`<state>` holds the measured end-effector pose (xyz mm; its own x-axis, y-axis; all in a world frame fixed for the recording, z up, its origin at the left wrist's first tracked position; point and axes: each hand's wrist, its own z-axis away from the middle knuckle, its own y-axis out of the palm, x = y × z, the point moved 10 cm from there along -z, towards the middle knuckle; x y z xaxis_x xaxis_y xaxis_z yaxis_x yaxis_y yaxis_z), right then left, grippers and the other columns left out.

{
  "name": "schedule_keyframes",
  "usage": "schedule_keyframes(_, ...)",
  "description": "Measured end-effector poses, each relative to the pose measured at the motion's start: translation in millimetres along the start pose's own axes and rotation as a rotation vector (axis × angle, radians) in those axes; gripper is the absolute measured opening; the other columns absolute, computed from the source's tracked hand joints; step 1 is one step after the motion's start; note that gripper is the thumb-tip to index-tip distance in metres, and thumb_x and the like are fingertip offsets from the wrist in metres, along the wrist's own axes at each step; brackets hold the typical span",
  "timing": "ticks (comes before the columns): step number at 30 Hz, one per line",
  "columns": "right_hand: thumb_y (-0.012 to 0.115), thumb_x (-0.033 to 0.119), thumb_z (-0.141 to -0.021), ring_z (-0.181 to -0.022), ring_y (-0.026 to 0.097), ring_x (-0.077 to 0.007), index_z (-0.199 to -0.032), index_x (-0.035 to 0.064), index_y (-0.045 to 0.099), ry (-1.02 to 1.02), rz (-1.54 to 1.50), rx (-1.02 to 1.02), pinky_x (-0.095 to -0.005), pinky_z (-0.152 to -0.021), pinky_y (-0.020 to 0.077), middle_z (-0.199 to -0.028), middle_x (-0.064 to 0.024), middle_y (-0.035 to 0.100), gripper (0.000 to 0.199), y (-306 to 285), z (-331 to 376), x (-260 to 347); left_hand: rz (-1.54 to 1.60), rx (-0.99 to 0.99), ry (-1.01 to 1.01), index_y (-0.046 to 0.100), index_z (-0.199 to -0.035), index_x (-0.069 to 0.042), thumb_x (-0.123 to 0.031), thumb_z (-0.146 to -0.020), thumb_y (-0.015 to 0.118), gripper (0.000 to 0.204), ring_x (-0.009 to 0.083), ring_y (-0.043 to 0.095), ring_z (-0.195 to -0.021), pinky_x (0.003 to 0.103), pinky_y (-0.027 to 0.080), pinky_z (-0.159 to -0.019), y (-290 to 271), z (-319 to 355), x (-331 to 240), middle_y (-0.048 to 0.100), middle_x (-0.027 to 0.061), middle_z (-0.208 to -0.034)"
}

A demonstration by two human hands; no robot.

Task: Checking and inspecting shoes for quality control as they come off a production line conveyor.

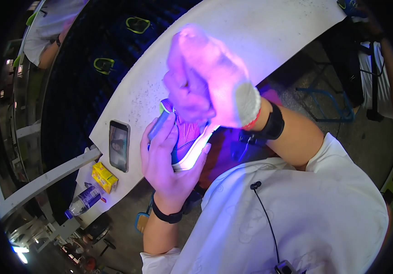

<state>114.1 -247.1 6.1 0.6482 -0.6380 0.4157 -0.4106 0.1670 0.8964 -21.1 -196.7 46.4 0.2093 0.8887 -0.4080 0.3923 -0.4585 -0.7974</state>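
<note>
My left hand cups a small shoe from below, its white sole edge facing me and its upper lit purple. My right hand, in a pale glove with a knit cuff, is clenched over the top of the shoe; whatever it grips is hidden by the fingers. Strong violet light washes over the glove and the shoe. Both wrists wear black bands. The hands are held above the near edge of a white worktable.
A phone lies face up on the table beside a yellow box and a plastic bottle. A dark conveyor belt carries green-edged shoe parts. Another person sits at the far left.
</note>
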Motion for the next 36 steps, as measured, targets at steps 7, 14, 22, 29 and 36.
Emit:
schedule_keyframes(7, 0.034, 0.054, -0.116, -0.037, 0.034, -0.0115, -0.099, 0.016, 0.056, -0.08, -0.252, -0.247, -0.031, -0.035, 0.0316, -0.057, 0.0014, 0.04, 0.047, -33, 3, 18, 0.049, -0.02, 0.006, 0.064, -0.12, 0.003, -0.014, -0.069, 0.097, 0.063, 0.0469, 0.069, -0.118, 0.058, 0.055, -0.104, 2, -1, 5, 0.072, 0.0232, -0.13)
schedule_keyframes(14, 0.06, 0.047, -0.109, -0.038, 0.043, -0.0125, -0.087, 0.0127, 0.054, 0.047, 0.187, -0.224, -0.0313, -0.036, 0.034, -0.057, -0.0013, 0.045, 0.041, -4, -11, 4, -0.007, -0.018, 0.011, 0.064, -0.119, 0.003, -0.015, -0.07, 0.097, 0.062, 0.0445, 0.07, -0.116, 0.06, 0.055, -0.104, 3, -1, -1, 0.072, 0.0231, -0.127)
schedule_keyframes(22, 0.073, 0.04, -0.102, -0.045, 0.055, -0.0126, -0.092, 0.0125, 0.06, 0.084, 0.106, -0.244, -0.029, -0.04, 0.0405, -0.062, -0.0013, 0.053, 0.033, 20, -9, -21, 0.039, -0.003, -0.087, 0.064, -0.119, 0.003, -0.013, -0.069, 0.097, 0.062, 0.0444, 0.07, -0.111, 0.059, 0.055, -0.102, 2, 4, 5, 0.072, 0.022, -0.122)
schedule_keyframes(29, 0.068, 0.041, -0.105, -0.054, 0.058, -0.0144, -0.094, 0.0134, 0.063, -0.14, 0.694, -0.43, -0.0294, -0.05, 0.0472, -0.069, -0.0018, 0.061, 0.03, -44, -7, 97, 0.24, -0.026, -0.269, 0.058, -0.128, 0.002, -0.013, -0.067, 0.1, 0.075, 0.0414, 0.059, -0.132, 0.05, 0.047, -0.113, 6, 21, 31, 0.064, 0.0218, -0.139)
schedule_keyframes(36, 0.065, 0.045, -0.101, -0.101, 0.072, -0.0404, -0.121, 0.0113, 0.075, -0.315, 2.606, -0.348, -0.0506, -0.089, 0.0591, -0.108, -0.0182, 0.074, 0.04, -97, -10, 152, 0.397, -0.103, -0.388, 0.053, -0.132, 0.003, -0.01, -0.085, 0.085, 0.058, 0.0366, 0.053, -0.136, 0.047, 0.042, -0.116, 15, 39, 40, 0.054, 0.022, -0.15)
